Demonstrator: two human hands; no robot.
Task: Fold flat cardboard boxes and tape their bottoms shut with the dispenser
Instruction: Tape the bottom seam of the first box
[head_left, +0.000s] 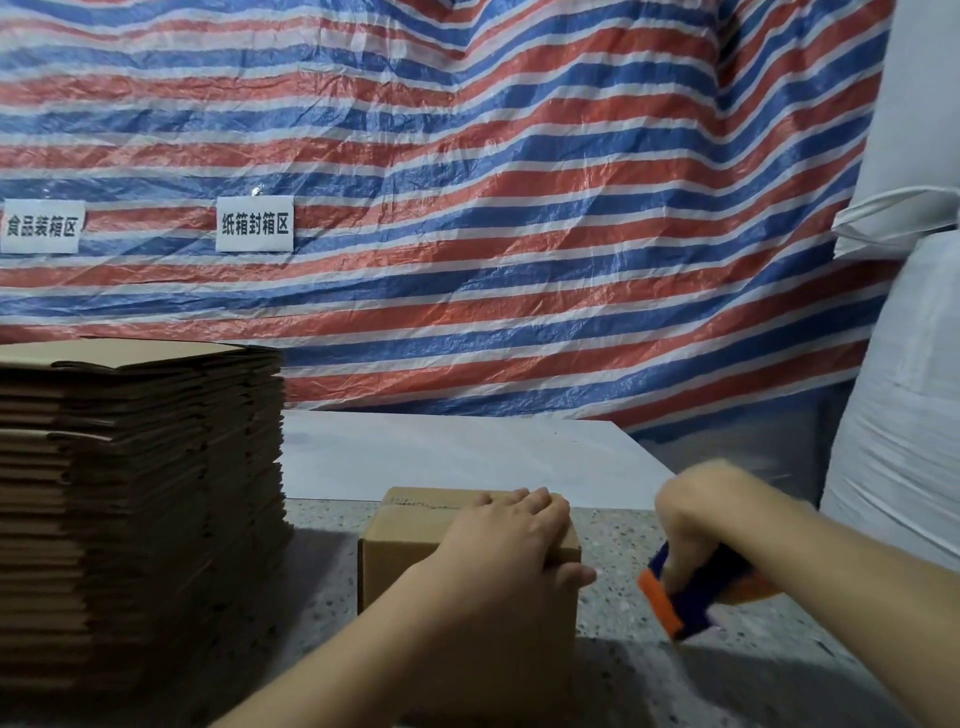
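While the folded box (410, 566) sits upright on the speckled surface (623, 540) just right of the stack of flat boxes (140, 499), taping looks like the step in hand. Can't tell whether tape is already on the top seam; faint marks show at the far edge only.

To do it well, I'd say: keep the flaps pressed flush, start the tape over one side wall, run it straight along the seam, carry it over the opposite wall, then cut clean.

Left hand (511, 540) lies flat on top of the box near its right edge, fingers straight and pointing away, thumb hanging over the near right corner; it presses, no grip. Right hand (711, 525) is curled round the blue-orange tape dispenser (685, 597), held beside the box and apart from it, orange end tilted down toward the surface. Both forearms reach in from bottom right.
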